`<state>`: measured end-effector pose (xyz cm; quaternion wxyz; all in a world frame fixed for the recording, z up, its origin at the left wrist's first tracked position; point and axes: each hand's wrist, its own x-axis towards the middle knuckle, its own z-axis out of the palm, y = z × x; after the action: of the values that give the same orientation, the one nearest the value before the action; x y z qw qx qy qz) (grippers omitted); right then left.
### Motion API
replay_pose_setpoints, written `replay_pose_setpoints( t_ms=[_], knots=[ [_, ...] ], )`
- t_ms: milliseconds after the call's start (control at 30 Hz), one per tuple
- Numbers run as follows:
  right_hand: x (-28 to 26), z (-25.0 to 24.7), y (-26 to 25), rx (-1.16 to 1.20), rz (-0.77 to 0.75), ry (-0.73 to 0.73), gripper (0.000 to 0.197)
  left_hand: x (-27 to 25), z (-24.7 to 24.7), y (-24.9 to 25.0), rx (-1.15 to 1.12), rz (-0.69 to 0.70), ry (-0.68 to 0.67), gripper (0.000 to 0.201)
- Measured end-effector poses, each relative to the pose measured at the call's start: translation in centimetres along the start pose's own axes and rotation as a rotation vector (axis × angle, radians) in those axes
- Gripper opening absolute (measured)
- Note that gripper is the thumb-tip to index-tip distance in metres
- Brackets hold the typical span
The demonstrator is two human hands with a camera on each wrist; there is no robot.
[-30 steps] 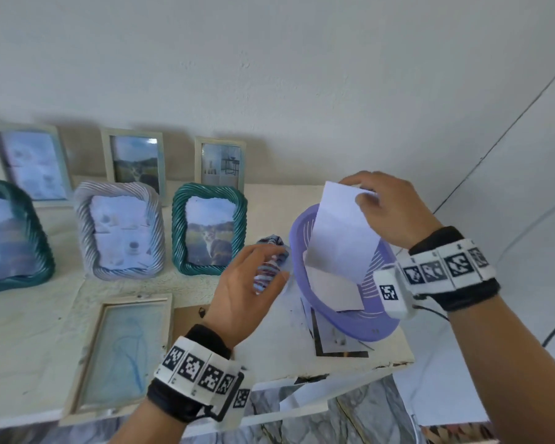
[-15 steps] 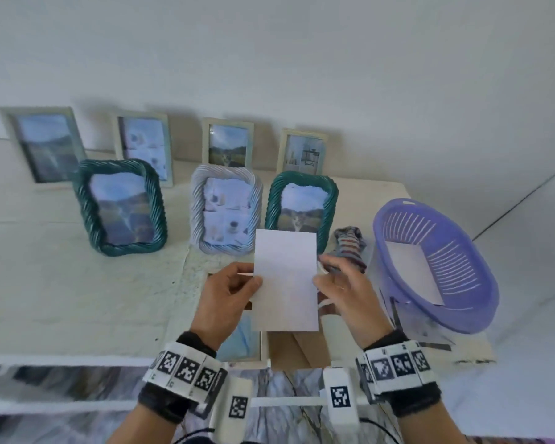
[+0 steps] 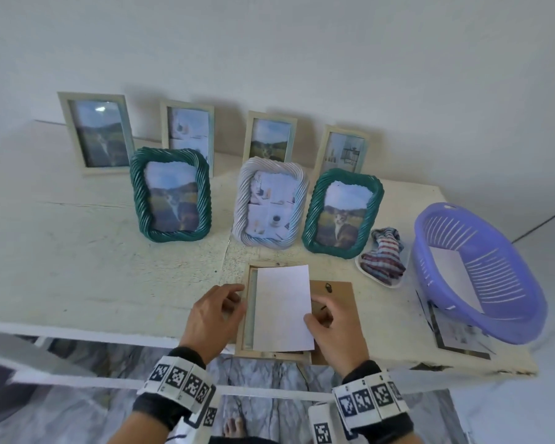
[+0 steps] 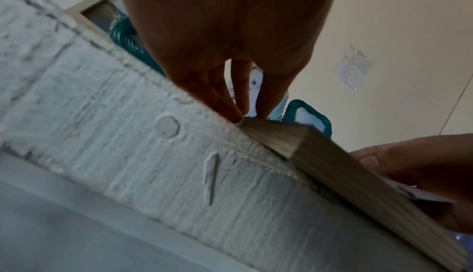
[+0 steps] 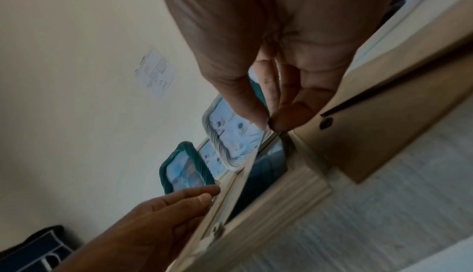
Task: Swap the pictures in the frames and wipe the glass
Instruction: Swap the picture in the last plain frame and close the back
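A picture (image 3: 282,307), white back up, lies tilted over the open wooden frame (image 3: 246,318), which lies face down at the table's front edge. My right hand (image 3: 314,318) pinches the picture's right edge between thumb and forefinger, as the right wrist view (image 5: 271,122) shows. My left hand (image 3: 237,296) touches the frame's left rail with straight fingertips (image 4: 238,117) and holds nothing. The brown backing board (image 3: 343,299) lies to the frame's right, partly under my right hand. A striped cloth (image 3: 383,261) sits on a small white dish.
A purple basket (image 3: 494,328) at the right holds another white sheet (image 3: 455,277) and rests on a printed picture (image 3: 458,341). Two green frames (image 3: 170,193) (image 3: 343,213) and a white frame (image 3: 271,203) stand mid-table. Several wooden frames (image 3: 96,133) line the wall.
My right hand took the picture out of the basket, and both hands brought it down over the open frame. My left hand let go of it and moved to the frame's rail.
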<state>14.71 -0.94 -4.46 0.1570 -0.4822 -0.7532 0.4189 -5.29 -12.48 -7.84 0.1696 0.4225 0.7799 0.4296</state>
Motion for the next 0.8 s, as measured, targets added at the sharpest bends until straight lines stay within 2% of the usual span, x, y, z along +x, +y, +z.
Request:
replay_pose_setpoints(
  t_ms=[267, 500, 633, 733, 800],
  knots=[
    [-0.5, 1.4, -2.0, -0.254, -0.093, 0.047, 0.03, -0.4, -0.2, -0.9, -0.044, 0.066, -0.031, 0.032],
    [-0.9, 1.1, -2.7, -0.395, -0.168, 0.076, 0.018, -0.4, -0.3, -1.3, -0.088, 0.083, -0.055, 0.035],
    [-1.0, 0.1, -1.5, -0.348, -0.091, 0.101, 0.038, -0.5, -0.3, -1.5, -0.107, 0.099, -0.053, 0.034],
    [-1.0, -1.1, -0.1, -0.537, -0.05, 0.161, 0.043, -0.5, -0.3, -1.6, -0.097, 0.106, -0.05, 0.034],
    [-1.2, -1.6, 0.7, -0.645, -0.003, 0.14, 0.047, -0.4, -0.3, -1.7, -0.096, 0.103, -0.051, 0.034]
  ],
)
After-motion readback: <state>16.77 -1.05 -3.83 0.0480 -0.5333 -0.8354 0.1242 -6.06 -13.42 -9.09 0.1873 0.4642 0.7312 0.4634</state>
